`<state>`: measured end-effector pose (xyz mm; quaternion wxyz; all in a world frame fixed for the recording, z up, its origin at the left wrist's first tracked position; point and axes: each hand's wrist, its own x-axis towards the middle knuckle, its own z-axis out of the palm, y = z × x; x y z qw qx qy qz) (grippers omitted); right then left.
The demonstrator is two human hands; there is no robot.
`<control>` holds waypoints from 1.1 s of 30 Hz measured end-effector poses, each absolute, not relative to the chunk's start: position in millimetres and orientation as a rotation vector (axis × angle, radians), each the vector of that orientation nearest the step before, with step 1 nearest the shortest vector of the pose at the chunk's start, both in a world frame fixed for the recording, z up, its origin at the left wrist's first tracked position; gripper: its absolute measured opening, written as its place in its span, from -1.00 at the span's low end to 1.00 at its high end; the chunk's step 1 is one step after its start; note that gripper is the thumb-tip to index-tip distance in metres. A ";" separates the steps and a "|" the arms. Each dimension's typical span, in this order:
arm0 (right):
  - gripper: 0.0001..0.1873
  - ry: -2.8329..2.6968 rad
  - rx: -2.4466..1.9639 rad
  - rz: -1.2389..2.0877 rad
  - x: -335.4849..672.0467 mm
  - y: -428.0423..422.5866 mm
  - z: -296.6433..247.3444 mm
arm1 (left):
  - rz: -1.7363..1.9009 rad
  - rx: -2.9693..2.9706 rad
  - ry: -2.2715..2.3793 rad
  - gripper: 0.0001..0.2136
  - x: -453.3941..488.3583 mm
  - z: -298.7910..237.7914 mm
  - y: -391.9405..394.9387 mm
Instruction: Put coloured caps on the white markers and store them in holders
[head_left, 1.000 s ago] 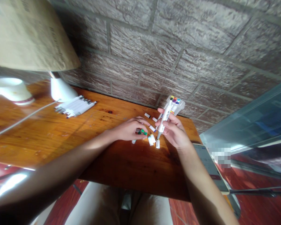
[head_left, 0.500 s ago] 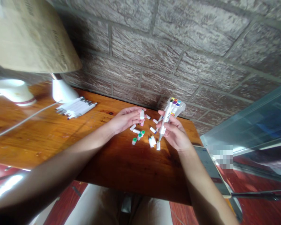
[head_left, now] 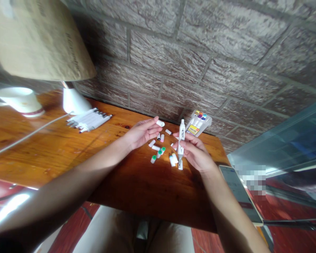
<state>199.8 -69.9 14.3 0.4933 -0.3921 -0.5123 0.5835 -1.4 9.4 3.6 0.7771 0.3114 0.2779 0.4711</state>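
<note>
My left hand point(head_left: 142, 134) pinches a white marker cap point(head_left: 160, 123) between thumb and fingers, above the loose caps. In my right hand point(head_left: 195, 149) is a white marker point(head_left: 182, 138), held nearly upright, its grey end pointing down. On the table below lie several loose marker caps. Among them are green-topped caps point(head_left: 153, 159) at the front, white caps point(head_left: 172, 160) beside the marker's lower end, and a pink-ended cap point(head_left: 162, 138) near my left fingers. Behind my right hand stands a clear marker case point(head_left: 205, 123) with several colourful markers inside.
A row of white markers point(head_left: 91, 120) lies by the lamp base point(head_left: 73, 101). A white cup point(head_left: 22, 102) stands at the far left, and a cord point(head_left: 28, 134) crosses the wood. A phone or tablet point(head_left: 237, 189) is at the table's right edge. The brick wall point(head_left: 152, 77) rises behind.
The cap in my left hand has tipped from upright to nearly sideways. The marker in my right hand has turned more upright, uncovering the case's yellow label. The view has shifted slightly.
</note>
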 end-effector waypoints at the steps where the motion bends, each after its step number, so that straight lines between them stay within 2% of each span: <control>1: -0.65 -1.237 -0.955 1.411 199.3 -69.8 14.1 | 1.018 0.672 0.602 -0.83 -1.6 3.8 9.4; 13: -0.67 -1.219 -0.944 1.394 198.0 -70.1 13.2 | 0.955 0.609 0.575 -0.89 -3.7 8.3 6.8; 23: -0.63 -1.218 -0.925 1.395 197.5 -70.7 13.5 | 0.919 0.635 0.484 -0.78 -5.4 9.5 4.0; 33: -0.64 -1.206 -0.896 1.421 195.7 -72.5 15.1 | 0.902 0.710 0.358 -0.87 -8.1 5.5 2.0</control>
